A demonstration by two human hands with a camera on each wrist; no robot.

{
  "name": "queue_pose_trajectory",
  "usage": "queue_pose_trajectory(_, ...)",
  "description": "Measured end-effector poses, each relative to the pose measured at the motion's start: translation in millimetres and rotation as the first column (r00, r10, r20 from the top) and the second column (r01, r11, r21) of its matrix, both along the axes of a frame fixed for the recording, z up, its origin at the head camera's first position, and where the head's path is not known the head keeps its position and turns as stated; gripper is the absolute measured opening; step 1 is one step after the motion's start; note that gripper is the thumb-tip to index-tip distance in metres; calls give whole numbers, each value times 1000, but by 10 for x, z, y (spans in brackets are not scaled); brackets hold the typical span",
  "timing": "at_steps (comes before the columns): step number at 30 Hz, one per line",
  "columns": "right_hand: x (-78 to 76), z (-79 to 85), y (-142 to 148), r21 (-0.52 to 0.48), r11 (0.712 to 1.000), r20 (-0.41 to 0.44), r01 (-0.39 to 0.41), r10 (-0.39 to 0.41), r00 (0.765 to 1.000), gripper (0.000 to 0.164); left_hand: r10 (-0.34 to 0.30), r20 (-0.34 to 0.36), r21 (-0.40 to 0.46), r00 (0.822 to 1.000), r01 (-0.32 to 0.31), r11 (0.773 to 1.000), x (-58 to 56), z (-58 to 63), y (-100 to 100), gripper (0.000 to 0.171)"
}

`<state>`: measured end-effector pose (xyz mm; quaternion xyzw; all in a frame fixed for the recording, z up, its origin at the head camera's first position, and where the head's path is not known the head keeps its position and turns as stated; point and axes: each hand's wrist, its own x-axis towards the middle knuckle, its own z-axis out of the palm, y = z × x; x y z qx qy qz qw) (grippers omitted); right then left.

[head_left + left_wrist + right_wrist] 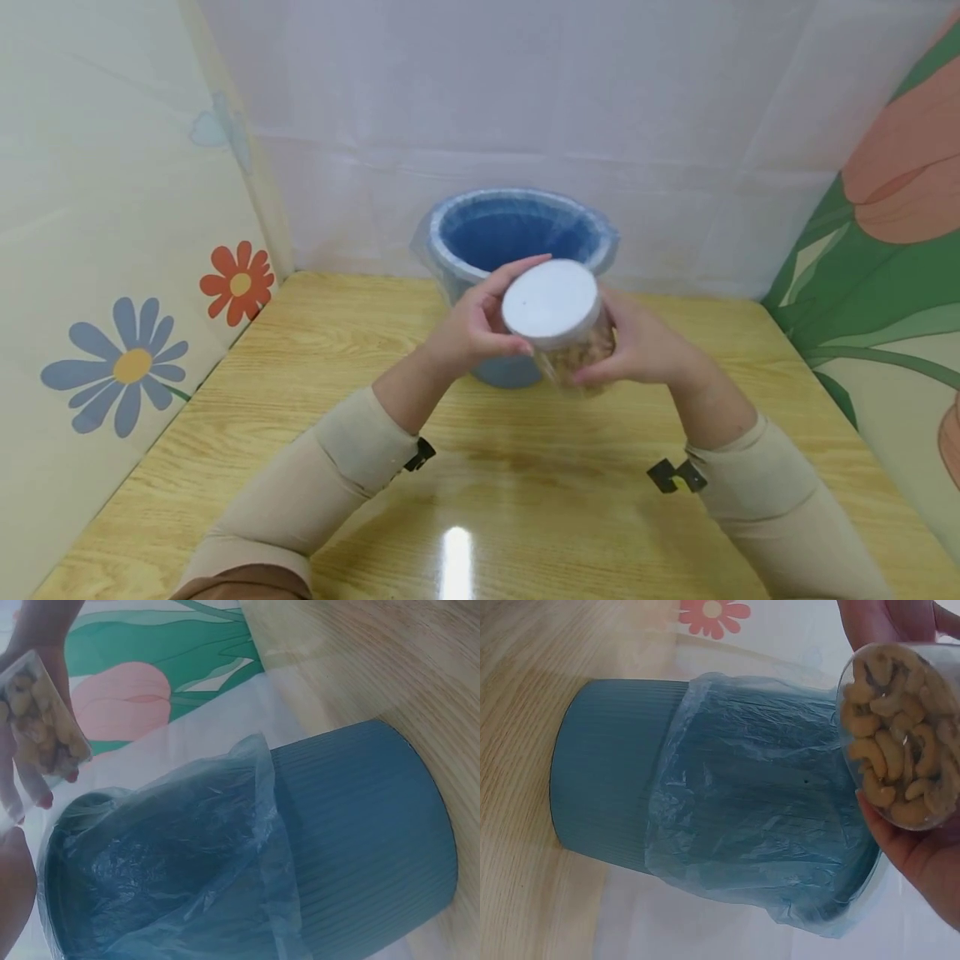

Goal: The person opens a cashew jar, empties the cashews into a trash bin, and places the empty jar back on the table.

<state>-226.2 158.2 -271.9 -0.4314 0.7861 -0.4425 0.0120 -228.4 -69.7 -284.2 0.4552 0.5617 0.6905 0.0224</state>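
Both hands hold a clear plastic jar of cashews, tilted in the air in front of the bin. Its white round lid is on and faces up toward the head camera. My left hand grips the lid end, thumb at the near edge and fingers at the far edge. On the other side my right hand clasps the jar's body, thumb across its front. Through the jar's bottom, cashews show in the right wrist view. The left wrist view catches the jar's side; the right hand's far fingers are partly hidden in the head view.
A blue ribbed bin with a clear plastic liner folded over its rim stands on the wood-patterned table, near the white back sheet. Flower-printed panels flank both sides.
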Motion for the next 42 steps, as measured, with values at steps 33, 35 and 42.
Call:
queue_pose_trajectory(33,2,23,5,-46,999,-111,-20,15,994,92,-73,46,96,996,69,993,51,70,-22,114)
queue_pose_trajectory(35,6,31,6,-31,998,-109,-56,52,993,93,-111,15,80,994,109,991,42,78,-32,112)
queue_pose_trajectory(42,2,15,-1,-8,990,-110,-142,141,984,87,-174,-65,1,983,175,985,27,71,-53,103)
